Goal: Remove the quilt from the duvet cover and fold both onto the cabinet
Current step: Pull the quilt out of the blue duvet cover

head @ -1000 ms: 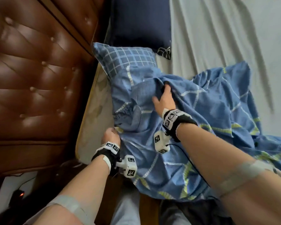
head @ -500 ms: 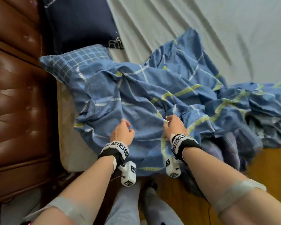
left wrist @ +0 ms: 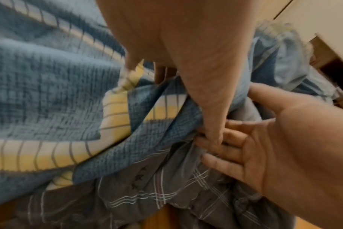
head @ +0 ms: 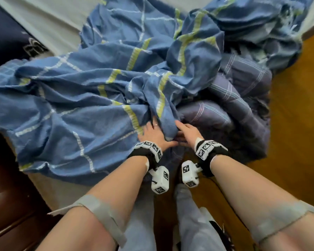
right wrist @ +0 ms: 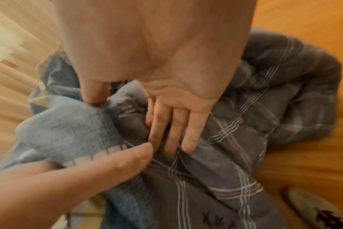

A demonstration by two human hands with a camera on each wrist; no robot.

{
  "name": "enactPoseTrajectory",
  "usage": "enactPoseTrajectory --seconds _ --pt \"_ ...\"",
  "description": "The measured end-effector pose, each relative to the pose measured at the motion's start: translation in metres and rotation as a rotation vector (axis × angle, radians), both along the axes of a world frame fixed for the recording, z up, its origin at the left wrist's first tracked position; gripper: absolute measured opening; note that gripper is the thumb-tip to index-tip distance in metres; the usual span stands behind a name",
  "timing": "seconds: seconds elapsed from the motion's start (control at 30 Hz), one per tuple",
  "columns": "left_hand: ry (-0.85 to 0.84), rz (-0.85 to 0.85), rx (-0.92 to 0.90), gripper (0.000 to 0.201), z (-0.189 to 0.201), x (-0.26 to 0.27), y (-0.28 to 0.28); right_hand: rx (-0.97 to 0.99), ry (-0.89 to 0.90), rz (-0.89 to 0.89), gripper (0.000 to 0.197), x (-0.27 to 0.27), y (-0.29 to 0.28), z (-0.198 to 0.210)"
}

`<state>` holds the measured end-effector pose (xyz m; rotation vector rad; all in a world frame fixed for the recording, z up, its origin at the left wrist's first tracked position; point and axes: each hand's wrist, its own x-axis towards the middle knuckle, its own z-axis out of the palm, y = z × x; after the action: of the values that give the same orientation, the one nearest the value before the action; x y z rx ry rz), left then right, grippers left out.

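Grey quilt [head: 225, 105] now exposed; both hands at cover [head: 80, 105] edge, prob. opening.

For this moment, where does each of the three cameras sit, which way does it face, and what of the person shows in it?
Head: on the head, facing down at the bed; shows both forearms, left hand and right hand on the blue duvet cover and grey quilt.
Left wrist: faces along the left hand; right hand enters opposite.
Right wrist: faces along the right hand toward quilt and wooden floor.
Shared: both wrist views show both hands, cover and quilt.
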<state>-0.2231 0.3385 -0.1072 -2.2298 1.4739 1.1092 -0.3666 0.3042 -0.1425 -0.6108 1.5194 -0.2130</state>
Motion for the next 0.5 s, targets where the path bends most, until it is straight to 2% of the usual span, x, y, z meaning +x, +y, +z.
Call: enactPoseTrajectory --seconds 0.03,0.07,0.13,0.17,0.27,0.37,0.43,0.5 --pt "-0.046 0.024 -0.001 0.125 -0.007 0.004 0.002 -0.061 -0.011 0.033 0.061 0.006 0.002 -0.012" --pt "-0.076 0.044 -0.016 0.104 -0.013 0.011 0.003 -0.130 0.009 0.069 0.053 0.012 0.002 -0.023" --pt "-0.082 0.020 -0.061 0.053 -0.016 0.029 0.002 -0.239 0.065 0.137 0.050 0.022 0.000 -0.037" --pt "-0.078 -0.021 -0.071 0.038 -0.014 0.038 0.001 -0.300 0.105 0.174 0.051 0.028 -0.002 -0.033" --pt "-0.088 -0.104 -0.089 0.026 0.001 0.061 -0.001 -0.438 0.206 0.284 0.043 0.048 -0.011 -0.001" --pt "-0.106 0.033 -0.129 0.025 0.020 0.085 -0.003 -0.548 0.191 0.346 0.029 0.079 -0.020 0.037" --pt "-0.158 0.138 -0.142 0.028 0.031 0.111 -0.008 -0.654 0.101 0.403 0.025 0.108 -0.029 0.055" --pt "-0.236 0.249 -0.152 0.029 0.038 0.140 -0.009 -0.661 0.006 0.460 0.020 0.133 -0.040 0.063"
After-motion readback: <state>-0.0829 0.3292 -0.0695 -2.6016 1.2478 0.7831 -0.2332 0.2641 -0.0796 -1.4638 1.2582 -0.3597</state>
